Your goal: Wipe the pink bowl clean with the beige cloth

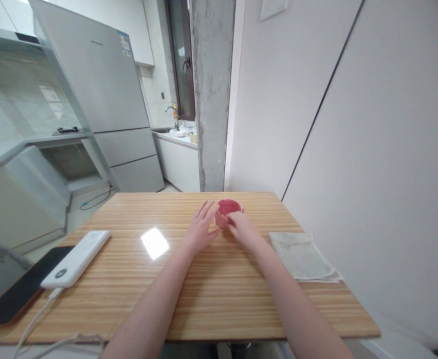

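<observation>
I look down over a wood-grain table [136, 294] with light and brown stripes running across it, and a bright patch of reflected light [155, 243] shows left of centre. Along the left side I see a white power bank [79, 259], its near end partly over a flat dark slab [24, 286], with a white cable [35, 319] plugged in and trailing to the near edge. A pale folded cloth [301, 256] lies on the right. Beyond the table I make out a tall grey refrigerator [95, 75] on the left, a sink tap [176, 117] beside a dark-framed window [183, 60], a bare concrete column [213, 99], and a white wall [383, 129] crossed by a dark slanting line. Both forearms reach forward from the near edge and converge on a pink bowl [229, 205], which sits near the table's far edge, its opening facing up; I can't tell whether its base touches the wood. The left hand [202, 228] is at the bowl's left side, fingers loosely spread and stretched out, fingertips close to the rim; contact there is unclear to me. The right hand [243, 228] grasps the bowl from the right, thumb against the near side, fingers curled around the far right side and mostly hidden.
</observation>
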Motion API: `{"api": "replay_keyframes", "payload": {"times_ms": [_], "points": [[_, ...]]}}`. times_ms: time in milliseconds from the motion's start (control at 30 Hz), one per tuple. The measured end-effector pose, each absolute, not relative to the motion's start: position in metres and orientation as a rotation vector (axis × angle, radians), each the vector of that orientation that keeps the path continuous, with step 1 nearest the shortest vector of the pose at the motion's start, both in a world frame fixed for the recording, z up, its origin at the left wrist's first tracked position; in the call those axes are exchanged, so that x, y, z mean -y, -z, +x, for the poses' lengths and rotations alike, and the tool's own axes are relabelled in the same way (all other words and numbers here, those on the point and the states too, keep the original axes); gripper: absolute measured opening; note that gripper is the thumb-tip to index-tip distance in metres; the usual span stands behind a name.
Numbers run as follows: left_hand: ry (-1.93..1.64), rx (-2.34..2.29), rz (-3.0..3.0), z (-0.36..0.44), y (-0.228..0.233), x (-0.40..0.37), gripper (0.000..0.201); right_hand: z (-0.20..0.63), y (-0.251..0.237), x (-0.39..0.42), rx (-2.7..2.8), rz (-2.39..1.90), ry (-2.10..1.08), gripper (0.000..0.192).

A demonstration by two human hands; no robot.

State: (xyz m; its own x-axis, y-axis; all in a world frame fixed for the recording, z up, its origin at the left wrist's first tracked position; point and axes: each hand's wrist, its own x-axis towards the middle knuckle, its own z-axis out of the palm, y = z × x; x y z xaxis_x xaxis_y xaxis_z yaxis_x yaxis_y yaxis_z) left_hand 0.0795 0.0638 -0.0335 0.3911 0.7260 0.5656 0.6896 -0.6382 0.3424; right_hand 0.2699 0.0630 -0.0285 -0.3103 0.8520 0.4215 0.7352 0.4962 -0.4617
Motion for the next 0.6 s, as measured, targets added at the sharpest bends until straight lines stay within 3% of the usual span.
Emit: {"api": "replay_keyframes", "payload": {"times_ms": [167,367,600], "points": [[-0.867,-1.184,2.669,0.070,0.028,-0.065,0.016,0.247,0.036,-0.054,2.187,-1.067,-0.291,0.014],[-0.978,-1.595,2.528,0.045,0.014,-0.071,0.012,0.256,0.041,-0.056,1.938,-1.070,-0.221,0.050],[-0.873,-2.311,2.372,-0.051,0.010,-0.079,0.018,0.255,0.050,-0.060,1.929,-1.093,-0.257,0.047]]}}
